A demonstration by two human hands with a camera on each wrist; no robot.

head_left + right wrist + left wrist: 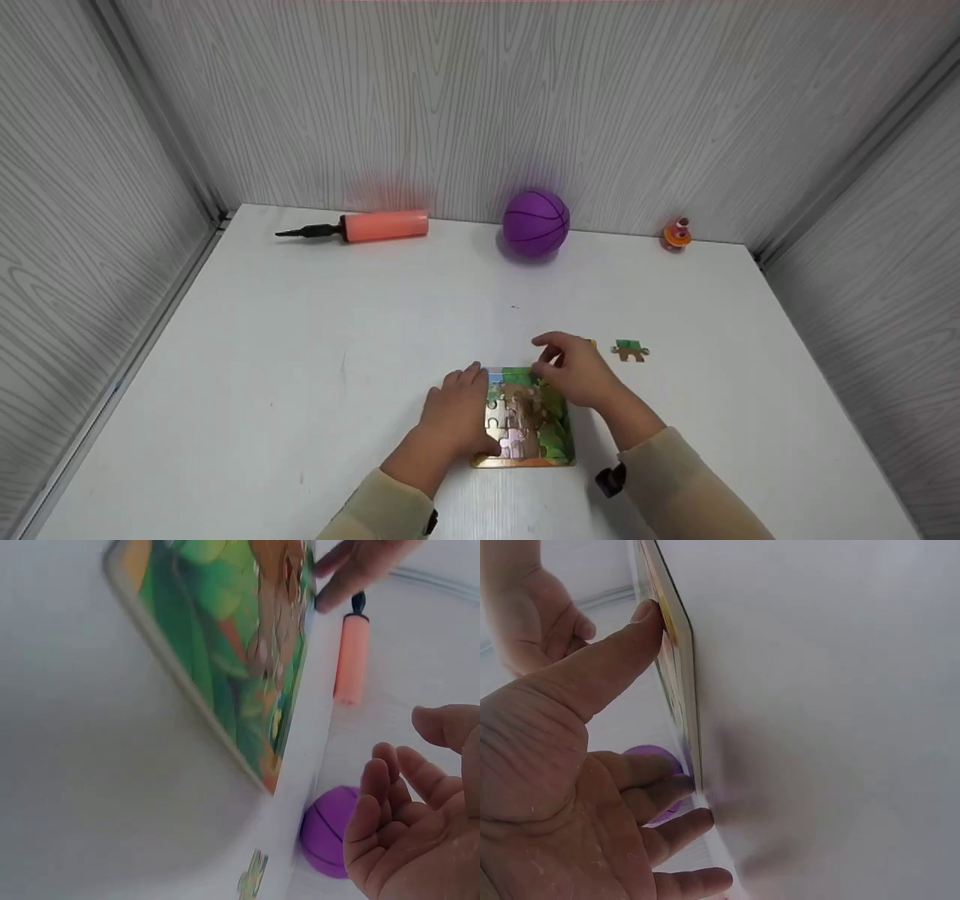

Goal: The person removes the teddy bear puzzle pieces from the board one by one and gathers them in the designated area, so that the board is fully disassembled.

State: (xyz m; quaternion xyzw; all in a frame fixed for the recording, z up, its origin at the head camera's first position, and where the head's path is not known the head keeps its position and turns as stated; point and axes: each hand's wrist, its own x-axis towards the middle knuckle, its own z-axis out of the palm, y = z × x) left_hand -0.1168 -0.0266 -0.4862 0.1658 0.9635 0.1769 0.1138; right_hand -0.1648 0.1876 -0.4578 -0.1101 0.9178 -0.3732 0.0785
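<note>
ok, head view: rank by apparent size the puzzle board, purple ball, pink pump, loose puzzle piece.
1. puzzle board, partly covered by hands.
2. pink pump, longest, and purple ball: too alike in area to rank; both lie farther from the camera.
3. loose puzzle piece, clearly smallest.

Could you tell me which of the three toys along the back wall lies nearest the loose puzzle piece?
The small orange toy in the back right corner; the purple ball and pump lie farther left of the loose piece.
</note>
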